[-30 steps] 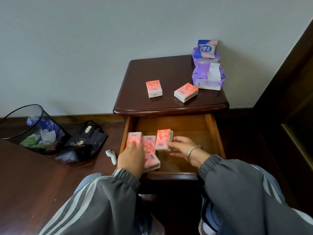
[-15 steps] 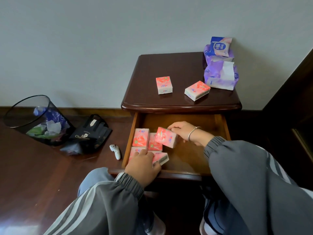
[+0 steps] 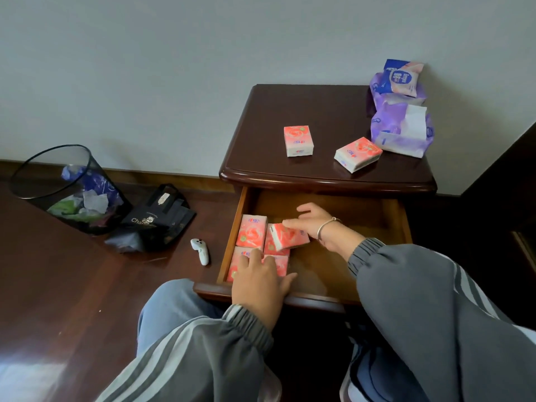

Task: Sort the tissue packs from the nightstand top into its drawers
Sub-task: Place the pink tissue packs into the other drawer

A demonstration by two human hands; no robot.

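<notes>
Two pink tissue packs (image 3: 298, 140) (image 3: 358, 153) lie on the dark nightstand top (image 3: 290, 105). The top drawer (image 3: 336, 265) is pulled out, with several pink packs laid flat in its left part, such as the far-left pack (image 3: 251, 230). One more pink pack (image 3: 291, 236) lies tilted over them. My right hand (image 3: 317, 224) has its fingers spread, fingertips touching that tilted pack. My left hand (image 3: 261, 281) rests flat, fingers apart, on the near-left packs and hides most of them.
Larger purple tissue bags (image 3: 401, 132) and a blue-and-pink pack (image 3: 401, 79) sit at the nightstand's back right. On the floor to the left are a black mesh bin (image 3: 66, 190), a black bag (image 3: 158, 221) and a small white controller (image 3: 200, 250). The drawer's right half shows bare wood.
My right hand has lowered the pink pack onto the packs in the drawer and spread its fingers. My left hand shifted toward the near-left packs. The view moved so the nightstand sits further right.
</notes>
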